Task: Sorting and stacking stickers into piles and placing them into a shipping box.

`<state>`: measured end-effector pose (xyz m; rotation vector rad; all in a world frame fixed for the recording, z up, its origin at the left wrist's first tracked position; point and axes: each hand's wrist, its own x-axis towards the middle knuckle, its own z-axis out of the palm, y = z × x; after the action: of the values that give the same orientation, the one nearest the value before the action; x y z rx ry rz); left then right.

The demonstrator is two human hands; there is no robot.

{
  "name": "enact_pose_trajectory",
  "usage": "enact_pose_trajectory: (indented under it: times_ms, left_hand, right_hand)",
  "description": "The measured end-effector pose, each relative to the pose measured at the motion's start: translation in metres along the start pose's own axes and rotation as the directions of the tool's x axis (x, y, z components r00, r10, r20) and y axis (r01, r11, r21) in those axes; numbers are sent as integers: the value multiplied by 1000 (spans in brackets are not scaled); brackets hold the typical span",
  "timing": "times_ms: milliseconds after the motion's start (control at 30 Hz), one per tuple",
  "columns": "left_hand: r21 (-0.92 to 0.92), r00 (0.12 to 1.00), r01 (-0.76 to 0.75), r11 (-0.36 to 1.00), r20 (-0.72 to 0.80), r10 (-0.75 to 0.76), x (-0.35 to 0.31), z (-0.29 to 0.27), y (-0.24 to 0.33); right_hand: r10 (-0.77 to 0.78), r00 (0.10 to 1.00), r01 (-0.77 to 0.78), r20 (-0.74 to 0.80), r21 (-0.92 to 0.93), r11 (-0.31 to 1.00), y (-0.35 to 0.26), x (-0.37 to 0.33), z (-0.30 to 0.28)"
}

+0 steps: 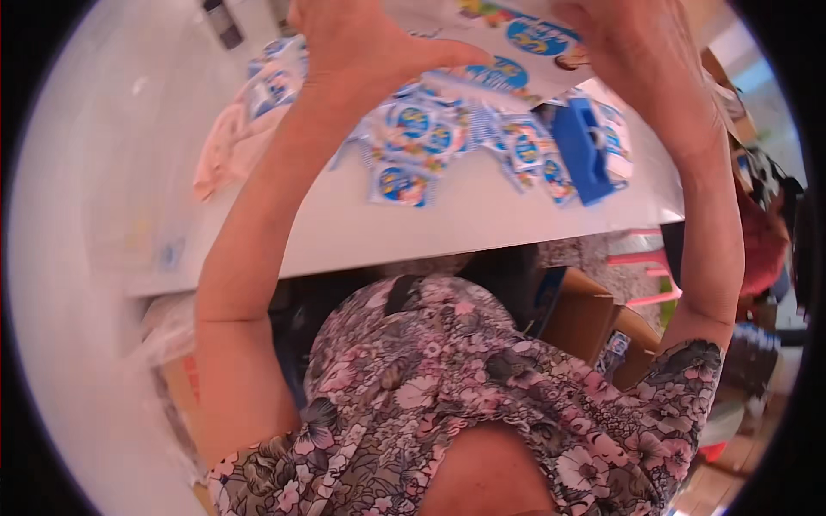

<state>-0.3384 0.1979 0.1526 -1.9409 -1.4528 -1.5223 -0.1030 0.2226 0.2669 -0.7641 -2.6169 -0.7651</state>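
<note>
White packet (pixel 544 70), blue ovals and colourful print, sits raised above table (pixel 387 236) between left hand (pixel 366 47) and right hand (pixel 632 43). Left thumb stretched over it; other fingers cropped or blurred, opening and grip can't tell. Partly blocks small sachets (pixel 417 129); blue holder (pixel 581 150) right, pink cloth (pixel 231 142) left.
</note>
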Motion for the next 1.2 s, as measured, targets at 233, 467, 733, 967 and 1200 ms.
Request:
enact_pose_trajectory:
  times_ms: [233, 467, 733, 967, 1200]
  left_hand:
    - [-280, 959, 221, 934, 237, -156, -71, -129, -26]
    - [-419, 752, 652, 632, 253, -608, -153, -140, -37]
    - [-475, 725, 653, 590, 169, -667, -190, -140, -41]
    - [-491, 700, 687, 536, 250, -669, -200, -151, -42]
    - [-258, 664, 744, 617, 387, -639, -218, -173, -43]
  right_hand:
    - [-589, 801, 447, -107, 762, 470, -105, 96, 43]
    - [-411, 905, 360, -113, 717, 596, -173, 89, 88]
    - [-322, 894, 448, -312, 564, 694, -235, 29, 119]
    - [-359, 914, 353, -188, 805, 476, -226, 54, 100]
    - [-618, 768, 112, 165, 917, 384, -246, 90, 97]
